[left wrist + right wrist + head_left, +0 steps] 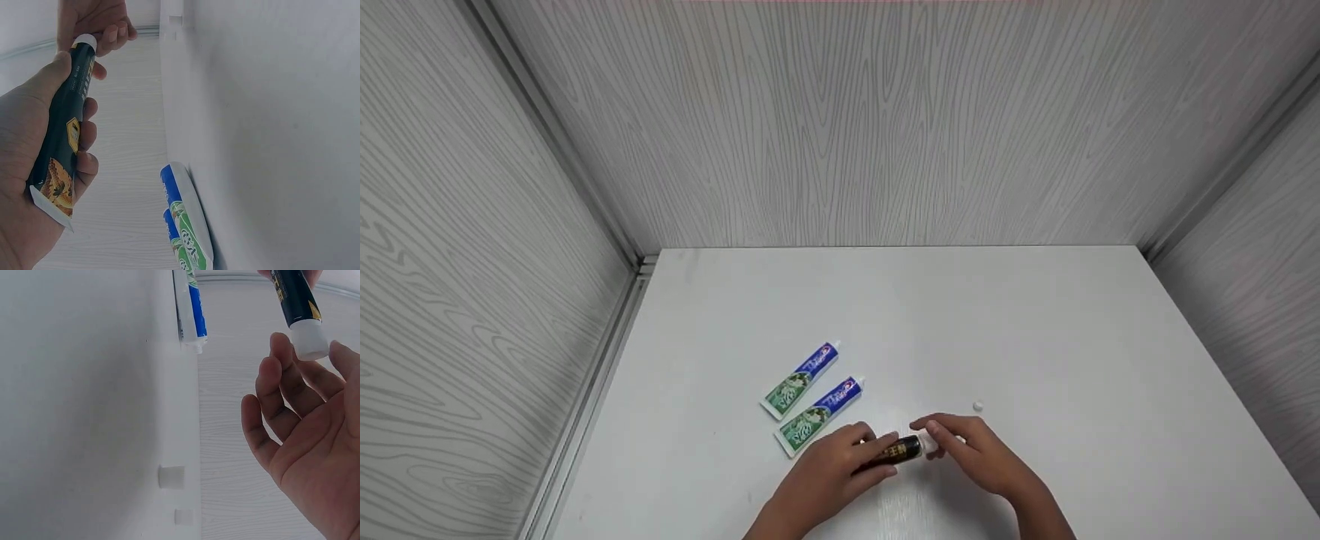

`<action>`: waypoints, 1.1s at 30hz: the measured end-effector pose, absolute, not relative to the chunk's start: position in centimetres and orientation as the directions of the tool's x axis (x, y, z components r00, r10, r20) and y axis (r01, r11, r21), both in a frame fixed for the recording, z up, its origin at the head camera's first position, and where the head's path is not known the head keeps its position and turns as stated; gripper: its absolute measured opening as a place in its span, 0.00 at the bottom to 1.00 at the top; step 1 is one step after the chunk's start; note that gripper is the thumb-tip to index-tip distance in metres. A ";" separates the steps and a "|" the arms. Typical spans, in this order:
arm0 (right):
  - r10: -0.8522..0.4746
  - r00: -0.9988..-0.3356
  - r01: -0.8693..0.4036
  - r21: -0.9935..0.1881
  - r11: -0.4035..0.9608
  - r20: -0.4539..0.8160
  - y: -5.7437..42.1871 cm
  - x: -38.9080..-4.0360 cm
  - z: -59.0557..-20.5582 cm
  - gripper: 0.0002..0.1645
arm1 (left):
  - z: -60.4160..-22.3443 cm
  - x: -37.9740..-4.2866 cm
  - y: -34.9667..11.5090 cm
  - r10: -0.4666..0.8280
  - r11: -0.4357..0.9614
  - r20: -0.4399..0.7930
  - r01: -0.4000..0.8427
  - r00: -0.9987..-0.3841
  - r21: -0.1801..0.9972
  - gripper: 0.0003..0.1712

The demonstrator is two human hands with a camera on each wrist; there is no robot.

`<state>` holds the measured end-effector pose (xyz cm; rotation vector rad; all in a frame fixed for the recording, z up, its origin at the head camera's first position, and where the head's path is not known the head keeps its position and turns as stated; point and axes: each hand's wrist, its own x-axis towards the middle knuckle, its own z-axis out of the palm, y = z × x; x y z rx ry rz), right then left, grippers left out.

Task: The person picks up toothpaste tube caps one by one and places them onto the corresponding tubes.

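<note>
My left hand (840, 461) grips a dark tube (67, 118) with gold lettering and a honeycomb picture near its flat end. The fingers wrap its body in the left wrist view. At its other end is a white screw cap (309, 340). My right hand (979, 457) pinches this cap between thumb and fingers, the remaining fingers loosely bent below it in the right wrist view. The tube is held tilted above the white table (720, 315), its label partly hidden by my left fingers in the head view.
Two blue-and-green toothpaste tubes, one farther (800, 380) and one nearer (820, 417), lie side by side left of my hands, their narrow white nozzles pointing away. Small white caps (171, 477) sit on the table beyond my right hand. Wood-grain panels (840, 127) wall the back and sides.
</note>
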<state>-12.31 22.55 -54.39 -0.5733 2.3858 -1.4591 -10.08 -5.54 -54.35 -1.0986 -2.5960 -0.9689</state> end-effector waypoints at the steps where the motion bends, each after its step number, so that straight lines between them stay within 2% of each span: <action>1: -0.473 -0.881 -0.193 -0.889 0.415 -0.029 22.6 -12.3 -54.4 0.24 | -54.4 -10.1 -5.6 0.584 0.520 0.378 0.688 -0.719 0.506 0.23; 8: -0.426 -0.904 -0.228 -0.877 0.423 0.030 22.9 -12.2 -54.2 0.22 | -54.5 -10.1 -5.7 0.578 0.522 0.372 0.680 -0.726 0.515 0.24; 12: -0.386 -0.918 -0.253 -0.890 0.380 0.096 23.1 -11.9 -54.3 0.19 | -54.4 -10.0 -5.8 0.574 0.532 0.341 0.656 -0.744 0.536 0.24; 18: -0.404 -0.891 -0.346 -0.888 0.303 0.209 23.5 -11.6 -54.1 0.13 | -54.1 -10.0 -5.8 0.575 0.538 0.319 0.642 -0.753 0.546 0.25; 24: -0.457 -0.857 -0.405 -0.862 0.305 0.240 23.6 -11.4 -54.2 0.18 | -54.2 -10.1 -5.8 0.575 0.527 0.347 0.660 -0.741 0.535 0.24; 33: -0.483 -0.850 -0.391 -0.865 0.315 0.209 23.5 -11.3 -54.4 0.14 | -54.1 -9.9 -5.5 0.583 0.493 0.368 0.675 -0.725 0.548 0.24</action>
